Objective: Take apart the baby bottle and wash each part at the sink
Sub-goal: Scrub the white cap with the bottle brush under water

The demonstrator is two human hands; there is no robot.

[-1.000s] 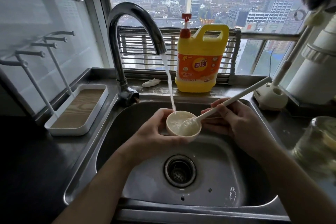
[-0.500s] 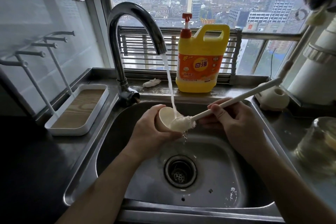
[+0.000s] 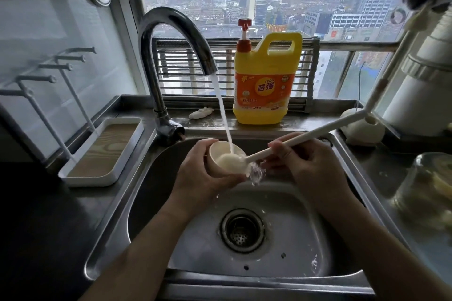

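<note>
My left hand (image 3: 200,176) grips a small cream bottle cap (image 3: 217,154) over the steel sink (image 3: 347,203), its mouth tilted up and to the right. My right hand (image 3: 308,166) holds the long white handle of a bottle brush (image 3: 318,132), and its foamy head sits inside the cap. Water from the curved tap (image 3: 171,39) runs into the cap and spills off its lower rim toward the drain (image 3: 242,230).
A yellow dish-soap jug (image 3: 264,88) stands on the sill behind the sink. A white drying rack with a wood-lined tray (image 3: 102,151) stands left. At the right are a white brush stand (image 3: 362,129), a white appliance (image 3: 420,95) and an upturned glass jar (image 3: 425,183).
The cap has tilted from mouth-up to sideways and partly back, and the brush head moved around inside it. Water now spills off the cap's right rim.
</note>
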